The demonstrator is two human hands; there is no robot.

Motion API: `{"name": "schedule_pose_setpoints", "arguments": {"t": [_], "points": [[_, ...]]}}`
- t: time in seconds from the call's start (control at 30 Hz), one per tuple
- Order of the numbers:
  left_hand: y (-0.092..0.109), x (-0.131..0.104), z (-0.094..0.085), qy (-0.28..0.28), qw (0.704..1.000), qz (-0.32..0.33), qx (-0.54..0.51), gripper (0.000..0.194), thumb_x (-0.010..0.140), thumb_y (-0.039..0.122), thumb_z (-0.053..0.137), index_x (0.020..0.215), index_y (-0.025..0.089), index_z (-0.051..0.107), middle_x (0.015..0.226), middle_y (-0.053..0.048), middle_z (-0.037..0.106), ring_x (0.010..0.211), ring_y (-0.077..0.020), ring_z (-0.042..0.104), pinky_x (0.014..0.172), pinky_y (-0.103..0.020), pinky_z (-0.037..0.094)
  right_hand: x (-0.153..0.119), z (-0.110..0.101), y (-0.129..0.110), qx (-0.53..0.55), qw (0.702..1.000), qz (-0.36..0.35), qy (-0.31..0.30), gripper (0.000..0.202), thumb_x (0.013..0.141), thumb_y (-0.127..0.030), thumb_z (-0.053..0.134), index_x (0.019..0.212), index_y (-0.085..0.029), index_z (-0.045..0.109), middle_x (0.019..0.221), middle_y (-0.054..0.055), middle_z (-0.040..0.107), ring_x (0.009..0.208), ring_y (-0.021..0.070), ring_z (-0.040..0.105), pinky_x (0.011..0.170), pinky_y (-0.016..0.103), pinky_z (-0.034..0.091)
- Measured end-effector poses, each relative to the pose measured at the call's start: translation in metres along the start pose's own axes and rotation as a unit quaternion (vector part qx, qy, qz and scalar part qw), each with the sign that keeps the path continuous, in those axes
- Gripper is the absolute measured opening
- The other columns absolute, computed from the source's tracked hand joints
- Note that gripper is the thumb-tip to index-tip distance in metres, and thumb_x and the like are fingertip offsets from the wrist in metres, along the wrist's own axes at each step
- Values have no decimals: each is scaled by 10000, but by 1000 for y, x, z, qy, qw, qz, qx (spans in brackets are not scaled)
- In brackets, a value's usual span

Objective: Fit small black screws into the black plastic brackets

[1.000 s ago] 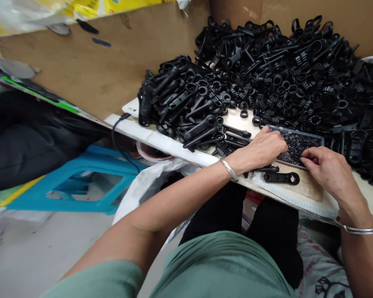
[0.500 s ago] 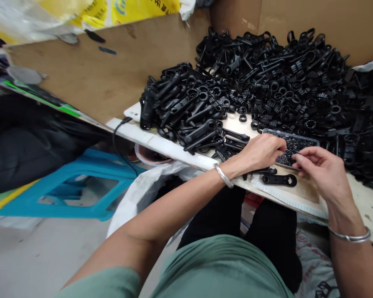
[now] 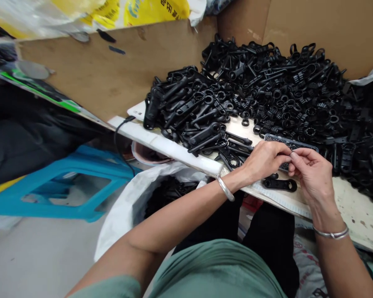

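My left hand (image 3: 265, 160) is closed, thumb and forefinger pinched together above the table's front part. Fingertip to fingertip with it, my right hand (image 3: 312, 169) is closed in a pinch too. Whatever lies between the fingertips is too small to make out. Behind and partly under the hands is a clear plastic box (image 3: 309, 146) of tiny dark pieces, largely covered by the fingers. Just below the hands a flat black plastic arm (image 3: 280, 184) with a ring-shaped end lies on the table, and another dark part shows beside it.
Black plastic handles (image 3: 186, 107) are heaped left of the hands. Behind spreads a big pile of black rings and straps (image 3: 282, 95) against cardboard (image 3: 323, 33). A white sack (image 3: 118, 219) with black parts hangs open below the table edge (image 3: 170, 145). A blue stool (image 3: 59, 178) stands left.
My right hand has moved left, away from the box's contents, and its fingertips now meet my left hand's. My left hand has drawn slightly back toward me.
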State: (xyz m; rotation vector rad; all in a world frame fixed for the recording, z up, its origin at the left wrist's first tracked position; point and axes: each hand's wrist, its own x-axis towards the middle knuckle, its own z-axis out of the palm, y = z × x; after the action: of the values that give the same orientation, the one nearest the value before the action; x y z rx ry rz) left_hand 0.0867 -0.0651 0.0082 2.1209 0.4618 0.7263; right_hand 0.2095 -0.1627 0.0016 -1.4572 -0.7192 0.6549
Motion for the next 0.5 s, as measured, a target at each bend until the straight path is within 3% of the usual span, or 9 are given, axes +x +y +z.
{"name": "schedule_pose_setpoints", "arguments": {"t": [0.17,0.3,0.4,0.5], "points": [[-4,0,-2,-8,998,-55,-43,157,905,197,615,860,135,752,785,-17,740,724,-128,651,677,-224,463,-3,4,4,-85,994,-70,29,208,757,-347,764,872,-185,702,571,-35,635,468,100,573,497,235,514],[-8,0,-5,-31,996,-83,12,245,953,262,554,838,136,731,704,-10,692,683,-134,620,660,-237,454,-4,6,5,-144,983,-104,46,170,796,-342,719,874,-191,711,613,-28,646,504,108,592,506,242,522],[-9,-3,-5,-26,995,-62,73,165,937,204,567,968,144,719,905,-53,739,856,-182,665,788,-293,501,-4,5,6,-115,990,-76,40,210,763,-361,749,865,-184,699,652,-17,669,504,108,599,505,248,535],[-8,-6,-2,4,997,-10,72,213,887,159,634,1089,159,701,1126,-79,727,1044,-209,657,919,-325,501,-4,3,8,-54,998,-24,18,266,729,-374,780,879,-178,680,616,-26,656,472,106,584,487,250,534]]}}
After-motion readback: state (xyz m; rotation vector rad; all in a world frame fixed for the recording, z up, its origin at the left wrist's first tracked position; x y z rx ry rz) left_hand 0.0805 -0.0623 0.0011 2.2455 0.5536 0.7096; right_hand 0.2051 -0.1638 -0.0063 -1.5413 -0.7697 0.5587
